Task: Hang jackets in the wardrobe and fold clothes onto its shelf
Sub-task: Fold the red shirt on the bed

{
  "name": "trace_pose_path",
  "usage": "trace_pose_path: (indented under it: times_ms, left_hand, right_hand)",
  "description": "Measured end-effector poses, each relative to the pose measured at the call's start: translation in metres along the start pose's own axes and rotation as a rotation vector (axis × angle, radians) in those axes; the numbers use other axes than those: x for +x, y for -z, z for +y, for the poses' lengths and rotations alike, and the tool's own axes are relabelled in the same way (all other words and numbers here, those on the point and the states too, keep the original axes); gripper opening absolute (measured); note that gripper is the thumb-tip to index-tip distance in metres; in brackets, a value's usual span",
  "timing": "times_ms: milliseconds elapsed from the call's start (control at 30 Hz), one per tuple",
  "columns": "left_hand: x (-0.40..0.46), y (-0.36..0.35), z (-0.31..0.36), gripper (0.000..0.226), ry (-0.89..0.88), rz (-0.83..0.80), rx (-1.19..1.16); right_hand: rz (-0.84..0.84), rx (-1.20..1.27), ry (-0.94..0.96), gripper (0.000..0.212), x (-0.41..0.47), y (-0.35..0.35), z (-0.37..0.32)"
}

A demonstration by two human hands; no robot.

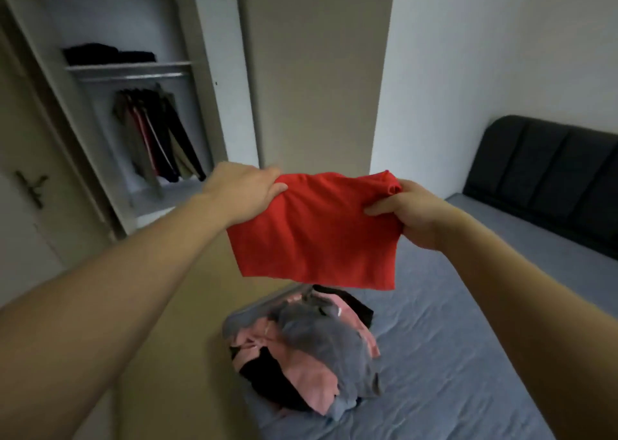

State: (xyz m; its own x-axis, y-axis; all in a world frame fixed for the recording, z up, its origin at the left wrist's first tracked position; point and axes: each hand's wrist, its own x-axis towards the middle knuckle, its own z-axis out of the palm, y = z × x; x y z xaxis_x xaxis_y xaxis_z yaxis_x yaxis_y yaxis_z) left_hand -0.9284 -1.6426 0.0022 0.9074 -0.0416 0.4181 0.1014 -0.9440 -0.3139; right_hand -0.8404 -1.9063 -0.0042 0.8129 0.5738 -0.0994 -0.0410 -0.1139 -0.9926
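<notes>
I have both hands out in front of me, level with each other. My left hand (245, 190) grips the top left corner of a red garment (314, 235), fingers curled over the cloth and thumb tucked against its edge. My right hand (406, 213) pinches the top right corner, where the fabric bunches into a small fold above my fingers. Between the 2 grips the garment hangs flat and folded, its lower edge loose in the air, clear of everything beneath it.

Below it, on the near corner of the bed (451, 356), lies a pile of clothes (301, 349): pink, grey and black pieces heaped together, not folded. The bed has a grey-blue sheet with light creases, and a dark padded headboard (548, 175) stands against the white wall on the right.

To the left, past my left arm, the wardrobe (110, 105) stands open. On its shelf (128, 67) sit 2 low stacks of dark folded clothes (107, 53), side by side. Under the shelf runs a rail (133, 77), and from it hangs a tight row of jackets (157, 135) in dark, olive, beige and pink; I cannot count them for certain. At the far left edge is a door with a lever handle (31, 185).
</notes>
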Motion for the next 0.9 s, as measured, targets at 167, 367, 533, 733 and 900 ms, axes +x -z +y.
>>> trace_pose_path:
  times_ms: [167, 367, 533, 733, 900]
  left_hand:
    - [-0.017, 0.071, -0.144, 0.036, 0.126, 0.175, 0.126]
    - [-0.037, 0.055, -0.269, 0.032, 0.198, 0.12, 0.203]
    - [-0.028, -0.002, -0.368, 0.039, 0.384, 0.125, 0.211]
    - [0.021, -0.059, -0.508, 0.053, 0.404, 0.216, 0.379]
    - [0.071, -0.099, -0.611, 0.058, 0.39, 0.196, 0.434]
  right_hand:
    - [-0.091, 0.093, 0.137, 0.029, 0.05, -0.11, -0.101]
    - [-0.228, 0.188, 0.112, 0.023, 0.138, -0.225, -0.149]
    - [-0.271, 0.143, 0.146, 0.025, 0.251, -0.308, -0.161]
    - [-0.443, -0.249, 0.222, 0.028, 0.413, -0.386, -0.184]
    - [-0.35, -0.654, 0.483, 0.024, 0.528, -0.455, -0.221]
